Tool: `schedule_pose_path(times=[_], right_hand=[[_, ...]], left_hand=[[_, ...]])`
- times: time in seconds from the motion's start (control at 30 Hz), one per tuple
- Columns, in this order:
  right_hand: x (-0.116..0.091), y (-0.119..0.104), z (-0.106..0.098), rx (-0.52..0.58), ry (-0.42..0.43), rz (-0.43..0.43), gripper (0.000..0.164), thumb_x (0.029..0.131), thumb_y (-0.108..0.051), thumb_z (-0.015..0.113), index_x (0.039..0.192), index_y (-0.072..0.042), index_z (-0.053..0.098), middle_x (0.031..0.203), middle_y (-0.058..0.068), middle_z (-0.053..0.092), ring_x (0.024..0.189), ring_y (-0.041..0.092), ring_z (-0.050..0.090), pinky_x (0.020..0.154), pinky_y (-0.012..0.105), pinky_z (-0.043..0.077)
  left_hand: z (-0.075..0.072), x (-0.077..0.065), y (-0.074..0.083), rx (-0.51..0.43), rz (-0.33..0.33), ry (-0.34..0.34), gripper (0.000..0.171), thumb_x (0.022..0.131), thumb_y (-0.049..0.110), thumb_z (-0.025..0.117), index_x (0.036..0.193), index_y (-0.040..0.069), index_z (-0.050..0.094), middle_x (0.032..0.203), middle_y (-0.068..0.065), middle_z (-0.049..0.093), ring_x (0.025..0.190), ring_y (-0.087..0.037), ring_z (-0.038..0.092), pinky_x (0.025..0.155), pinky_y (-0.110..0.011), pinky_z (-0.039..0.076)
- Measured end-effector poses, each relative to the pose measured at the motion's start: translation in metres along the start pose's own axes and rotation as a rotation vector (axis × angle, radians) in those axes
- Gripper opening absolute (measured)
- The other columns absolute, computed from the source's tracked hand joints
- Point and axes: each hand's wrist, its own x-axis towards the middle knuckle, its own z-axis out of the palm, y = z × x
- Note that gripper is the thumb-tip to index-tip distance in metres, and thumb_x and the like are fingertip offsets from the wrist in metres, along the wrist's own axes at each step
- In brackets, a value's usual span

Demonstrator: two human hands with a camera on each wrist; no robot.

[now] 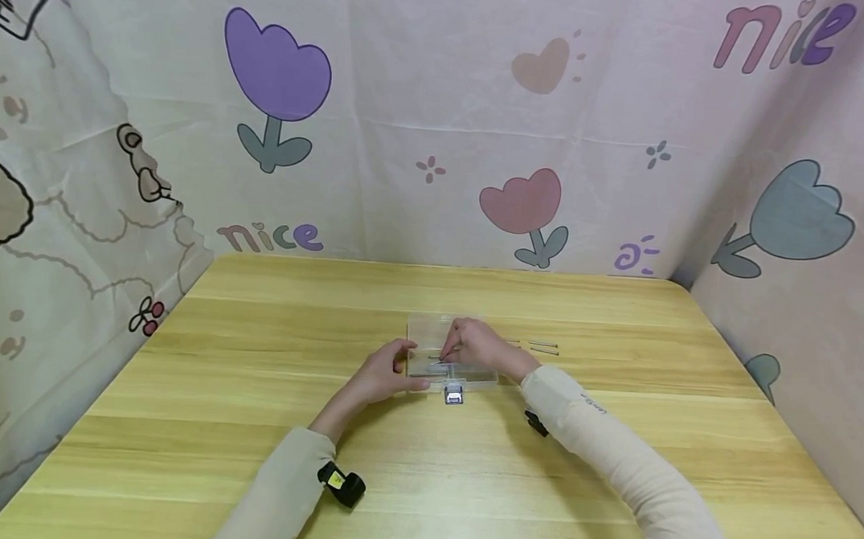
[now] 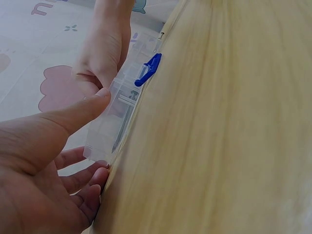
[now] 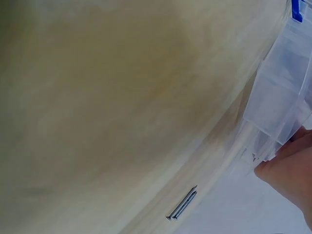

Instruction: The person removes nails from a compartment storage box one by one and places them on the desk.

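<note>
A clear plastic compartment box (image 1: 474,377) lies on the table with its lid (image 1: 429,330) raised at the back and a blue latch (image 2: 148,69) at its front. My left hand (image 1: 380,372) grips the box's left end, thumb (image 2: 97,100) at the front wall and fingers around the far side. Over the left compartment, my right hand (image 1: 474,344) pinches a thin nail (image 1: 436,358), partly hidden by its fingertips. Inside the box, a long nail (image 2: 122,127) shows through the front wall. Several loose nails (image 1: 544,343) lie right of the box, near my right wrist.
The light wooden table (image 1: 423,478) runs back to a printed cloth (image 1: 411,76), which also hangs at both sides. A black wrist camera (image 1: 343,484) is strapped to the left sleeve, another black device (image 1: 536,423) to the right sleeve.
</note>
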Motion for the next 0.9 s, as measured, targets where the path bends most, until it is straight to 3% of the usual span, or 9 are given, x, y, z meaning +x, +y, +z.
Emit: schedule_pose_path(times=[0.23,0.5,0.73,0.9], right_hand=[[-0.001,0.005,-0.002,0.071,-0.025,-0.034,0.005,0.083,-0.007,0.075,0.087,-0.009,0.077,0.088,-0.003,0.057,0.084,0.011,0.053,0.077,0.026,0.046],[-0.002,0.008,-0.013,0.182,0.008,-0.052,0.008,0.084,-0.001,0.068,0.088,-0.004,0.075,0.086,0.003,0.068,0.076,0.01,0.058,0.069,0.024,0.05],[-0.004,0.013,-0.019,0.146,0.007,0.003,0.007,0.086,-0.002,0.068,0.086,-0.006,0.075,0.085,0.0,0.07,0.076,0.008,0.06,0.071,0.023,0.05],[-0.011,0.014,-0.025,-0.03,0.027,-0.064,0.011,0.083,0.002,0.069,0.09,-0.004,0.076,0.088,0.004,0.07,0.077,0.011,0.061,0.071,0.024,0.05]], left_hand=[[0.001,0.0,0.0,0.0,0.005,-0.001,0.073,0.074,0.025,0.085,0.135,0.003,0.05,0.114,-0.01,0.055,0.092,-0.024,0.047,0.074,-0.035,0.042],[0.0,0.0,0.0,-0.013,0.001,0.003,0.073,0.074,0.023,0.085,0.135,0.003,0.05,0.116,-0.01,0.055,0.093,-0.024,0.048,0.074,-0.035,0.043],[0.0,-0.001,0.0,-0.01,0.011,0.0,0.072,0.074,0.023,0.085,0.133,0.002,0.051,0.117,-0.011,0.056,0.094,-0.025,0.049,0.078,-0.038,0.043],[0.001,0.0,0.0,-0.009,0.001,0.009,0.071,0.074,0.024,0.085,0.133,0.003,0.051,0.119,-0.011,0.055,0.096,-0.025,0.048,0.079,-0.039,0.043]])
